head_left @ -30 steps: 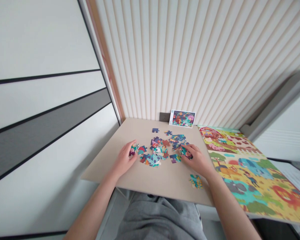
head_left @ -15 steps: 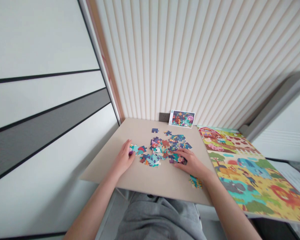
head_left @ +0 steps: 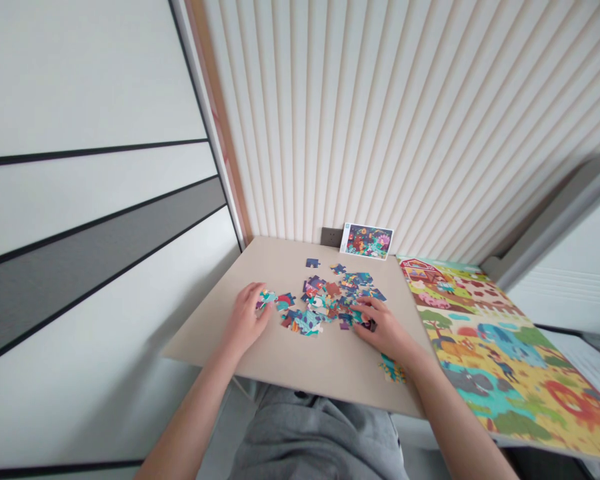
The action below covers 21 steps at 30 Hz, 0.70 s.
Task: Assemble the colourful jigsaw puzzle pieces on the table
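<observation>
Jigsaw pieces lie in a loose heap at the middle of the counter, mostly face up, so the printed sides are exposed. The left hand and right hand are held low at the heap's two flanks, wrists turned inward, forearms rising past the front edge. The left fingers are curled over a teal piece; the right ones bear on a dark piece (any grip cannot be told). A picture card is propped upright at the rear edge, facing the hands.
</observation>
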Tool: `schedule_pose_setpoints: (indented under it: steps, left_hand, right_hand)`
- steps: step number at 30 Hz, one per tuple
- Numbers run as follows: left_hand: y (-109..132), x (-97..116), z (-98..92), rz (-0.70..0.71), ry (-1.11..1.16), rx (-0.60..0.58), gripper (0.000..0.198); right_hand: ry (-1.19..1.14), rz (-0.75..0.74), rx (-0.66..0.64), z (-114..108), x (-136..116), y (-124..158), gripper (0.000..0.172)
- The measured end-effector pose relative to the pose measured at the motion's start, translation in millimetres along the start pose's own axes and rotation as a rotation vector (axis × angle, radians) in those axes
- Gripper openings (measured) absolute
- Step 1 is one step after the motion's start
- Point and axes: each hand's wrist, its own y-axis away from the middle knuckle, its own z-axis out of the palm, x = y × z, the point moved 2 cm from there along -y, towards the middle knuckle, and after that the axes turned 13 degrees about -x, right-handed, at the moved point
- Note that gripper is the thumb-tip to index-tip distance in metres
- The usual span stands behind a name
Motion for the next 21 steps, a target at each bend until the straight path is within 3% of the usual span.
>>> schedule_pose_setpoints:
  steps: [4,7,11,16,19,21]
  left_hand:
    - [2.0,27.9,0.0,0.245,-0.065,-0.264,0.046]
    - [4.7,35.5,0.1,0.355,-0.052,-0.373,0.046]
    - [4.2,32.2,0.6,0.362,-0.036,-0.388,0.042]
    - [2.6,22.3,5.0,0.322,-0.012,-0.339,0.034]
    - [3.6,17.4,8.5,0.295,-0.009,-0.324,0.04]
    - [4.6,15.6,9.9,0.276,-0.018,-0.305,0.047]
  right_hand:
    - [0.02,0.053,0.073,-1.7,7.9,0.4,0.041]
    - [-0.007,0.082,0.125,-2.9,5.8,-0.8,0.041]
    - [-0.056,-0.001,0.1,-2.4,-17.4,-16.8,0.04]
    - [0.021,-0.168,-0.099,8.7,-46.7,-59.4,0.048]
    - [0.077,-0.171,-0.203,19.2,-52.2,-79.3,0.065]
    - [0.096,-0.197,-0.216,24.9,-56.8,-86.5,0.059]
